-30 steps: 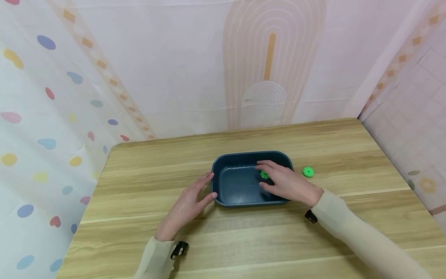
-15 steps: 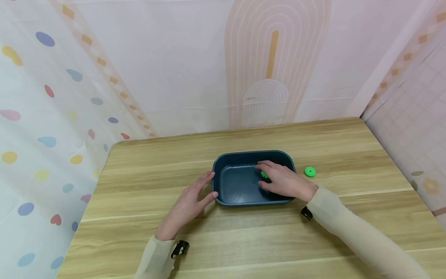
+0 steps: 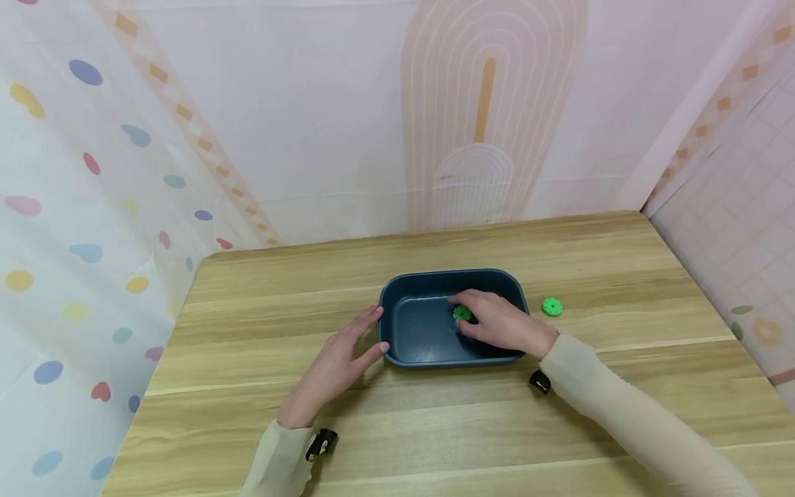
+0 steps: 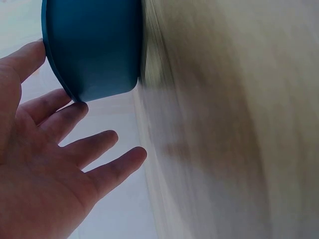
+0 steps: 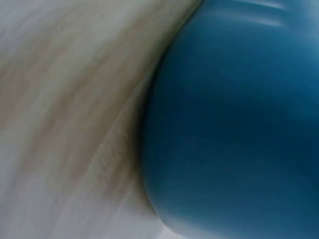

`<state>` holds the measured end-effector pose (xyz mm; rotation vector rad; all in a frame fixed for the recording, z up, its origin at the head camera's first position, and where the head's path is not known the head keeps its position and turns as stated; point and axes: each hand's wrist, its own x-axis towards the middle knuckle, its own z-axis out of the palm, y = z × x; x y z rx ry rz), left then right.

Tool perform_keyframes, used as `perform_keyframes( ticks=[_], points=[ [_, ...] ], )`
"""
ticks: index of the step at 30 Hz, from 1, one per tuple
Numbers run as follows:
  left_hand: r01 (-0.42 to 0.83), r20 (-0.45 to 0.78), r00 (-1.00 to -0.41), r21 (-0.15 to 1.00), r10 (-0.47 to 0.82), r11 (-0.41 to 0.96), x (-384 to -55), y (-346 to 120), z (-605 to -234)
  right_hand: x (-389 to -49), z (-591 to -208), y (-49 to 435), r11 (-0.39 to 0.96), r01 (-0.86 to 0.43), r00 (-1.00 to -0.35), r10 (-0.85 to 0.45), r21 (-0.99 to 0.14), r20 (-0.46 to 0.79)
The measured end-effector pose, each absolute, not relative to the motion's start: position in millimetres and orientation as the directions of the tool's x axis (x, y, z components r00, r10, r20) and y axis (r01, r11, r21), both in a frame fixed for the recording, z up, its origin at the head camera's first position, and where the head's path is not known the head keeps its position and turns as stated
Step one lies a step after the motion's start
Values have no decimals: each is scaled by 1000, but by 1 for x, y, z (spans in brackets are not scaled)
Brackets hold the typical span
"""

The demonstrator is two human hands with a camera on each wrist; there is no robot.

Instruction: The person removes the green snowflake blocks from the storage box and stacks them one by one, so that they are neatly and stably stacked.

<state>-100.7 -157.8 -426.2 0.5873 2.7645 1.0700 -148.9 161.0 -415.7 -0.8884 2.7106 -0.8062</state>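
A dark blue rectangular bin point(image 3: 417, 328) sits on the wooden table. My left hand point(image 3: 332, 362) touches its left end with outstretched fingertips and thumb; the left wrist view shows those fingertips point(image 4: 75, 112) at the rim, other fingers spread apart. My right hand point(image 3: 497, 323) reaches over the right side into the bin, fingers and thumb bent around a small green notched disc point(image 3: 462, 313). Whether they pinch it I cannot tell. Another green disc point(image 3: 552, 306) lies on the table right of the bin. Only the bin's outer wall point(image 5: 234, 124) and table show in the right wrist view.
The wooden table point(image 3: 435, 442) reaches back to a patterned curtain point(image 3: 341, 138). More patterned cloth hangs on the left and right. A black strap point(image 3: 321, 443) shows at the left wrist, another black strap point(image 3: 540, 381) at the right.
My right hand has shifted slightly left inside the bin, its fingers and thumb closer together. The green disc between them now appears further left. My left hand keeps its place at the bin's end.
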Motion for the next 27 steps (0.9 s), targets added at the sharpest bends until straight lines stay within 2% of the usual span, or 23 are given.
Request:
perform_keyframes(
  ticks=[8,15,27],
  points=[
    [301,15,-919,670,393,679,-102,-157,-426,-154,-412,163,698,-458,-844,-536,-550,22],
    [298,10,-920,667,391,683,-102,-158,-426,-160,-411,164,742,-392,-874,-485,-543,-31],
    [306,20,-918,668,395,678,-102,-159,-427,-168,-414,161,765,-341,-875,-471,-546,-114]
  ],
)
